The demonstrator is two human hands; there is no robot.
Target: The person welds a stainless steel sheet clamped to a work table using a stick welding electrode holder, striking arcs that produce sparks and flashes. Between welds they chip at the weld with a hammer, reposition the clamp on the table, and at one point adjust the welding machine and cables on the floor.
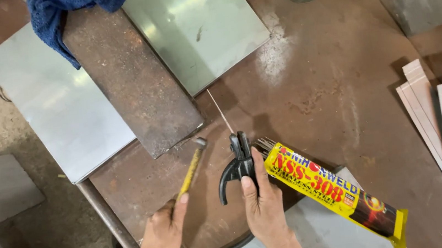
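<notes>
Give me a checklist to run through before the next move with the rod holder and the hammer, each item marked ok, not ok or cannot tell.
1. Rod seated in holder: the thin rod sticks out of the black holder towards the rusty plate. Ok.
2. Right hand grips the holder firmly. Ok.
3. Left hand holds the yellow-handled hammer, head near the plate's corner. Ok.
4. Hand protection: both hands are bare. Not ok.
5. Blue cloth lies on the plate's far end. Not ok if heat is applied.
6. Rod box lies open right beside the holder. Cannot tell if it is far enough away.
</notes>
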